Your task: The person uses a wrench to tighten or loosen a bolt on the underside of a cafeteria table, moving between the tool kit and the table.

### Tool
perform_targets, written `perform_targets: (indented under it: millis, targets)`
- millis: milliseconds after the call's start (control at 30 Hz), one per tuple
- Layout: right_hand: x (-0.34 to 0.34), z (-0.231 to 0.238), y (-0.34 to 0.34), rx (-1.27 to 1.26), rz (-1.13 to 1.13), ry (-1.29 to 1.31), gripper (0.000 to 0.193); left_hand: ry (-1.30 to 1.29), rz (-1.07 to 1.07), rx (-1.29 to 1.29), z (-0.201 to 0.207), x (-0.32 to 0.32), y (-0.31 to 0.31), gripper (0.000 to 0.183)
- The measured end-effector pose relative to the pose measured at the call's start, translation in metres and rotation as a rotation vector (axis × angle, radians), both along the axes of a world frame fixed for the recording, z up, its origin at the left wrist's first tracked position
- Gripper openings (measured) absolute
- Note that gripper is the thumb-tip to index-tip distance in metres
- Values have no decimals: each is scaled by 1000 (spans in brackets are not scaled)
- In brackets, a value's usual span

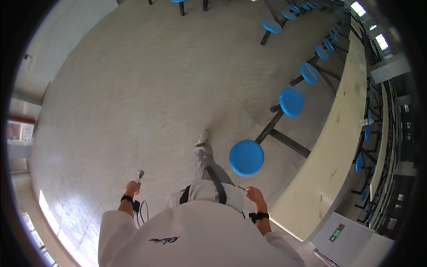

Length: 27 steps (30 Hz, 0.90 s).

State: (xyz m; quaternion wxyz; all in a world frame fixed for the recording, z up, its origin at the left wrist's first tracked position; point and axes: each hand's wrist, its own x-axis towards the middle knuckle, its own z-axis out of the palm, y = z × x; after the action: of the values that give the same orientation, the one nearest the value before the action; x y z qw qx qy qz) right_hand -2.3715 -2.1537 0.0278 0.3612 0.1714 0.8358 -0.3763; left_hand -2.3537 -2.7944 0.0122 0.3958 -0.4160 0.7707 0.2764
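Note:
My left hand (132,188) is closed around the handle of a small metal spoon (140,173), its rounded, shiny end pointing up and away from me. On the other side of my body, my right hand (255,195) is closed on a thin, stick-like thing (242,188); only a short length shows past the fingers, so its kind is unclear. Both hands hang low beside my waist, apart from each other. The nearest blue round stool (247,158) stands just ahead of my right hand without touching it.
A long cream table (331,167) curves along the right, with more blue stools (292,102) on dark metal frames beside it. A clear bottle-like object (367,122) is at the table's far edge. One shoe (202,138) steps forward on the grey floor (133,102). A white wall (66,35) borders the left.

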Motion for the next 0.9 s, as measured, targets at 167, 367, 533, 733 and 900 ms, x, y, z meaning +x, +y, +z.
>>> perform_targets:
  millis: [167, 367, 533, 733, 900]
  targets:
    - [-110, -74, -4, 28, 153, -76, 29, 68, 119, 80, -16, -82, 9, 38]
    - [-295, -16, -24, -143, -275, 93, 34, 40, 407, 204, -55, -215, 26, 25]
    - [-378, -55, 14, -218, -459, -123, 24, -14, 321, 515, -89, -345, 44, 28]
    - [-336, -172, 62, 145, 314, 109, 21, -53, -602, 650, -97, -579, 88, 32]
    - [-343, -133, 36, 13, 12, 154, 15, -24, -800, 180, -160, -788, 168, 31]
